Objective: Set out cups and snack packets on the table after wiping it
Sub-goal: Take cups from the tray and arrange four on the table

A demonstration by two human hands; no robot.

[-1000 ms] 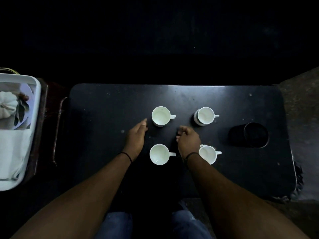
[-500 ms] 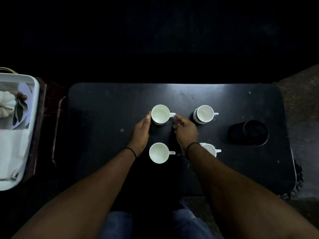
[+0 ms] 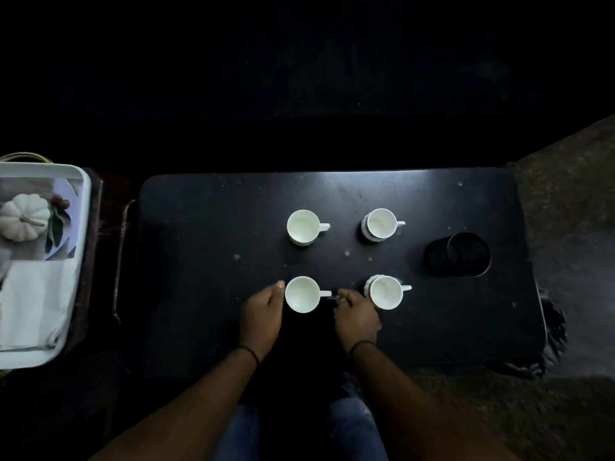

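Both hands withdrawn from far-left cup (image 3: 303,226) to near-left cup (image 3: 303,294), frame centre; left hand (image 3: 262,314) open beside it; right hand (image 3: 355,313) loosely curled at its handle, empty; four cups on table (image 3: 199,277).

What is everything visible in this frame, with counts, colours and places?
cups: four, white, empty, upright in a two-by-two grid mid-table, handles pointing right
table: one, black, centre of view
holder: one, black, round, right part of the table
tray: one, white, off the table's left end
pumpkin: one, white, on the tray's far part
cloth: one, white, folded on the tray's near part
snack packets: none seen
left hand: beside the near-left cup, left of it
right hand: fingers at that cup's handle; contact unclear
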